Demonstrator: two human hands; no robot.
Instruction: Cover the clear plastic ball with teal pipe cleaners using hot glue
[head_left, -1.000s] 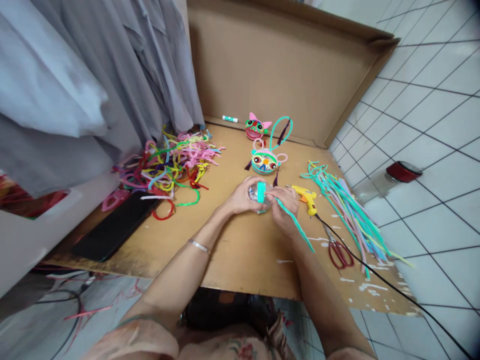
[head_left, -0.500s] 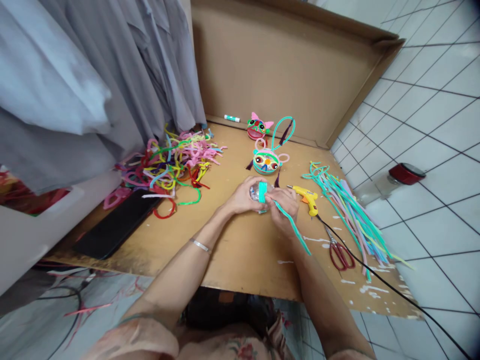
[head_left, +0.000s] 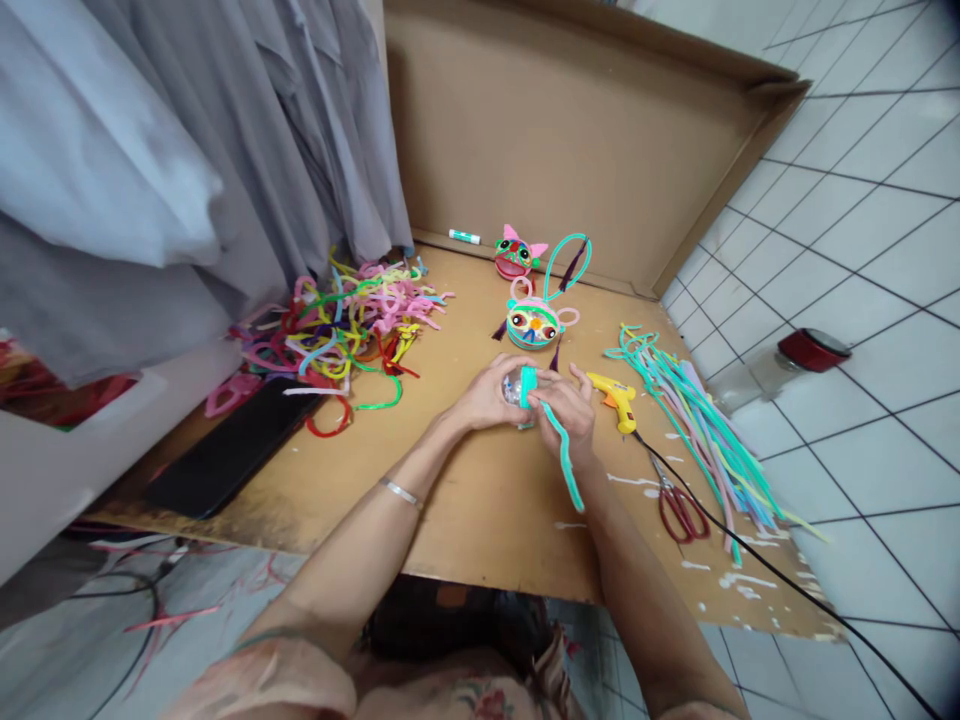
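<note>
My left hand [head_left: 489,392] is wrapped round a clear, rounded plastic piece [head_left: 513,387], perhaps the end of a bottle; its full shape is hidden by my fingers. A turquoise pipe cleaner [head_left: 568,460] circles this piece in a band, and its loose tail hangs down past my right wrist. My right hand [head_left: 566,408] pinches the pipe cleaner at the edge of the band, with some fingers raised. Just beyond my hands sits a finished-looking animal head ornament [head_left: 533,324] with pink loop ears and tassels. Behind it stands a red one [head_left: 514,256] with pointed pink ears.
Left lies a tangled heap of coloured pipe cleaners [head_left: 360,320] beside a black phone-like slab [head_left: 232,450]. On the right are a yellow glue gun [head_left: 619,400] with a trailing cord, red-handled scissors [head_left: 681,512], straight pipe cleaners [head_left: 705,420] and a red-lidded jar [head_left: 814,347]. Cardboard [head_left: 585,130] walls the back.
My right hand has shifted slightly and its fingers have lifted and spread. The pipe cleaner's loose tail has swung left and now hangs more steeply. My left hand stays nearly still.
</note>
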